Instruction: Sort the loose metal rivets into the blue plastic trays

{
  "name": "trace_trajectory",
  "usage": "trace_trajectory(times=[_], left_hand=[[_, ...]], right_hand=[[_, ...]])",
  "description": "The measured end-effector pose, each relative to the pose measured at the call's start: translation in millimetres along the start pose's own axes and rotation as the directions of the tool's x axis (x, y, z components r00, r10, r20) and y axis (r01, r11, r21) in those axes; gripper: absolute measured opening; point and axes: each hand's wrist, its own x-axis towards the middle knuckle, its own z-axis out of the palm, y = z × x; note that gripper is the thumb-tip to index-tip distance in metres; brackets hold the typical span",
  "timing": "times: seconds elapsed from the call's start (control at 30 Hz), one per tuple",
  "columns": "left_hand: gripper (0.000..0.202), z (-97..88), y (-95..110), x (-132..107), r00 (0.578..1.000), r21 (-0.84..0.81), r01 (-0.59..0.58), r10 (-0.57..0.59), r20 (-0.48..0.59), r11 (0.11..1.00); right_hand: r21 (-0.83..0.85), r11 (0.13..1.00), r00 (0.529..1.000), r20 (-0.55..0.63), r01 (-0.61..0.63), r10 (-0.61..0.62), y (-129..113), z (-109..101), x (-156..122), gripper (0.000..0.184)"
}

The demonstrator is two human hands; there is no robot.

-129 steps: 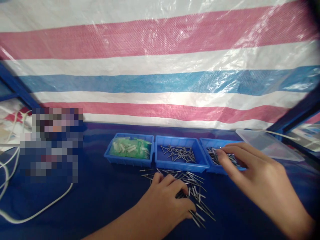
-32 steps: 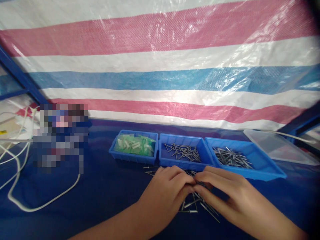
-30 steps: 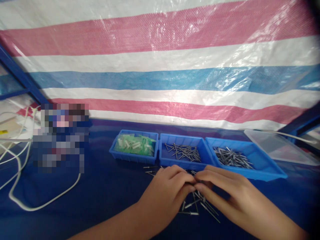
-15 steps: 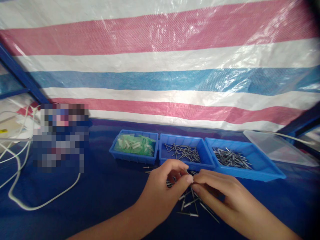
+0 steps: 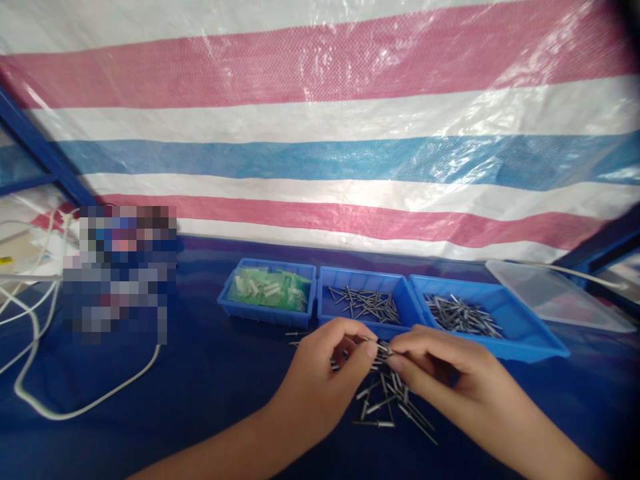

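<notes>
Thumb and forefinger of my left hand [image 5: 325, 373] pinch a metal blind rivet [image 5: 382, 347]. My right hand [image 5: 445, 380] is closed too, its thumb and fingertips at the other end of that rivet. Below and between the hands, a loose pile of blind rivets [image 5: 380, 403] lies on the blue table, pointing in various directions. Part of the pile is hidden behind my left hand, with a few rivet ends showing past it toward the bins.
Three blue bins stand in a row behind my hands: the left bin [image 5: 235, 312] holds green bags with pale pieces, the middle bin [image 5: 327, 321] and right bin [image 5: 530, 337] hold rivets. A clear lid [image 5: 555, 297] lies at right. White cables [image 5: 95, 400] lie at left.
My hands have moved slightly apart, the right one shifting right, so the rivet between the fingertips now shows. The bins and the pile look the same.
</notes>
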Motion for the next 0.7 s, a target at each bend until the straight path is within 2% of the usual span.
trace_trajectory(times=[0.1, 0.2, 0.27, 0.37, 0.43, 0.53, 0.63, 0.7], left_hand=[[0.016, 0.0, -1.3, -1.1, 0.998, 0.054, -0.013, 0.010, 0.064, 0.998], [0.026, 1.4, -3.0, -4.3, 0.979, 0.224, -0.135, 0.094, 0.181, 0.965], [0.036, 2.0, -4.7, -6.6, 0.943, 0.407, -0.283, 0.174, 0.284, 0.868], [0.039, 1.7, -8.8, -8.1, 0.889, 0.574, -0.435, 0.228, 0.397, 0.694], [0.038, 1.0, -12.4, -7.6, 0.875, 0.609, -0.467, 0.237, 0.421, 0.641], [0.027, 0.8, -17.3, -5.5, 0.863, 0.629, -0.493, 0.243, 0.444, 0.601], [0.014, 2.2, -19.4, -4.4, 0.857, 0.640, -0.503, 0.242, 0.454, 0.581], [0.010, 3.2, -18.7, -4.6, 0.863, 0.657, -0.496, 0.237, 0.446, 0.567]], right_hand=[[-0.012, 1.000, 0.995, -0.096, 0.000, -0.001, 4.7, -9.6, -0.8, 0.017], [-0.065, 0.993, 0.964, -0.255, -0.095, 0.075, 8.9, -26.1, -2.8, 0.022], [-0.169, 0.957, 0.911, -0.381, -0.238, 0.159, 13.2, -39.9, -4.0, 0.027], [-0.374, 0.814, 0.822, -0.530, -0.445, 0.207, 26.1, -60.7, -5.2, 0.031], [-0.487, 0.711, 0.813, -0.543, -0.508, 0.209, 39.8, -71.7, -6.0, 0.032], [-0.614, 0.601, 0.853, -0.451, -0.511, 0.265, 62.5, -80.7, -7.6, 0.033], [-0.657, 0.586, 0.879, -0.389, -0.474, 0.276, 73.9, -80.2, -7.3, 0.035], [-0.636, 0.605, 0.874, -0.407, -0.479, 0.264, 70.2, -75.5, -5.2, 0.036]])
